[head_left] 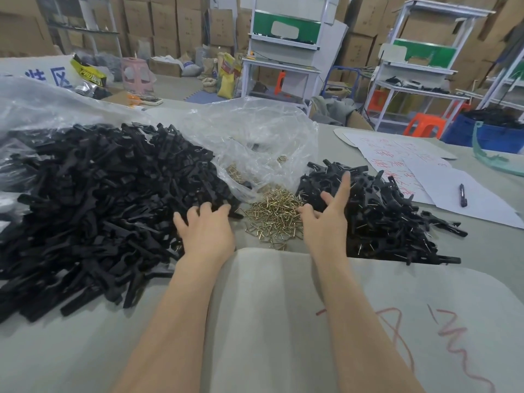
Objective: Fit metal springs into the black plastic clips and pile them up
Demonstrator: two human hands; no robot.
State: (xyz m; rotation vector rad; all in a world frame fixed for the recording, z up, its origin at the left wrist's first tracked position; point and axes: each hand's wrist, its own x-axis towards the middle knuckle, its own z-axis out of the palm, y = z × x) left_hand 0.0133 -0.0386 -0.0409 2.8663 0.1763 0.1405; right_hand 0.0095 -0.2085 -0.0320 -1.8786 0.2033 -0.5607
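- Springs (272, 219), loose, lie heaped on the table (255, 321) between both hands; unfitted black clips (93, 199) bank up to the left, fitted clips (377, 211) pile to the right.
- Left hand (207, 228) bends its fingers into the unfitted heap's edge; whether it pinches one cannot be told; right hand (326, 219) hovers with fingers spread, holding nothing.
- Risk: tangled springs may lift in clumps and scatter; a careless sweep could mix the piles.

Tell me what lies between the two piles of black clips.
In the head view, a loose heap of brass-coloured metal springs lies between them, just in front of the clear plastic bag.
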